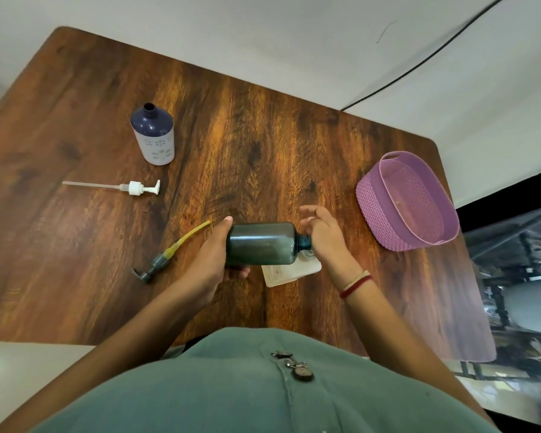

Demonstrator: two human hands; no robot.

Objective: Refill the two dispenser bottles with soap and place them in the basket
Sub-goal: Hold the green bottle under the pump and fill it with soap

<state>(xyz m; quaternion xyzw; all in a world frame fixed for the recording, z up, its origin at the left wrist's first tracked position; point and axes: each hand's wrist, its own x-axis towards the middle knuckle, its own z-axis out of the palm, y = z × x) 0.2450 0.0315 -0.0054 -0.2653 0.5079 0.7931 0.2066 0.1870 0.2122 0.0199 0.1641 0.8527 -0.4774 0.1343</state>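
My left hand [211, 260] grips the base of a dark green dispenser bottle [261, 243], held on its side above the table with its open neck pointing right. My right hand [324, 237] is at that neck with its visible fingers loosely spread; they hold nothing that I can see. Partly hidden under the bottle lies a white soap pouch [289, 271]. The second bottle [153, 135], navy on top and white below, stands uncapped at the far left. Its white pump [136, 188] lies in front of it. A grey pump with a yellow tube [166, 256] lies left of my left hand.
A purple woven basket [372, 198] with nothing in it stands at the right of the wooden table [263, 135], close to the right edge. A black cable [434, 50] runs along the wall beyond the table.
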